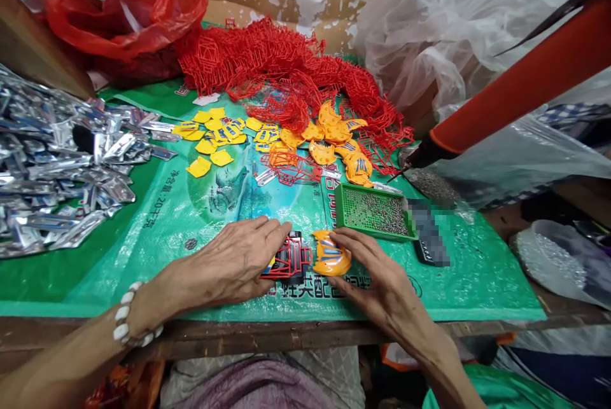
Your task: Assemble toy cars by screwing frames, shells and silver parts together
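On the green sheet near the table's front edge, my left hand (pixel 238 259) is closed round a small toy car body (pixel 292 257), black with a red frame on top. The palm covers the car's left end. Just to its right, my right hand (pixel 377 269) grips an orange toy car hood (pixel 331 254) with blue marks, thumb below and fingers above. A narrow gap separates the hood from the car body. Behind my right hand stands a green tray (pixel 377 210) of small screws.
Red plastic frames (pixel 286 72) form a heap at the back, with orange hoods (pixel 334 135) and yellow panels (pixel 214 132) before it. Silver parts (pixel 62 167) pile up at left. A red-orange electric screwdriver (pixel 515 84) hangs at right above a dark, partly blurred object (pixel 429 237).
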Available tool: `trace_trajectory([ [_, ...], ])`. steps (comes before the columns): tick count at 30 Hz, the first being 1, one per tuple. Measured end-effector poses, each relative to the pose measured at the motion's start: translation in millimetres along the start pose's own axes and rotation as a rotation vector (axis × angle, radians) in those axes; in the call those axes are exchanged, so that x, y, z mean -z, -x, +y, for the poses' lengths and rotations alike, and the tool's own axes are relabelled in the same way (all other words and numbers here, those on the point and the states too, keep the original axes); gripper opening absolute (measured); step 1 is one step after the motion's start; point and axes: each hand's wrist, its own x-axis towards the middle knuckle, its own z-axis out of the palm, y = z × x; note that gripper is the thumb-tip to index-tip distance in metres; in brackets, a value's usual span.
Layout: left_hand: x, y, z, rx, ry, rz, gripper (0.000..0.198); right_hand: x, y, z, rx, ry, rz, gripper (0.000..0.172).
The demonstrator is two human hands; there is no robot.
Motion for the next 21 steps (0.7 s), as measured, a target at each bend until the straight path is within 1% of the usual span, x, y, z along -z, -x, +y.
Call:
trace_trajectory([
  [3,-6.5,1.1,-2.1,-0.042,0.009,0.087,0.07,13.7,-0.8,-4.1,-0.006,-0.025,0.027,0.054],
  [5,-9.9,2.3,-3.3,-0.073,0.013,0.153,0.068,16.3,-4.8,-9.3,0.038,-0.066,0.022,0.056],
  [8,-13.0,4.2,-4.6,-0.102,0.0,0.224,0.069,8.6,-15.0,-17.2,0.123,-0.141,-0.015,0.055],
  [11,-16.5,5.4,-5.7,-0.12,-0.003,0.244,0.066,-2.2,-23.9,-20.8,0.143,-0.192,-0.055,0.055],
  [13,-19.0,5.6,-6.4,-0.128,-0.005,0.245,0.068,-5.5,-27.0,-20.6,0.136,-0.21,-0.078,0.056],
  [15,-19.3,5.2,-6.2,-0.121,-0.006,0.227,0.078,-5.4,-28.6,-19.5,0.139,-0.227,-0.097,0.056],
  [18,-14.1,3.2,-4.3,-0.082,0.015,0.145,0.091,-1.9,-30.6,-19.0,0.154,-0.245,-0.121,0.056],
  [21,-8.6,1.4,-2.7,-0.06,0.037,0.082,0.094,1.9,-33.3,-20.2,0.174,-0.23,-0.147,0.055],
])
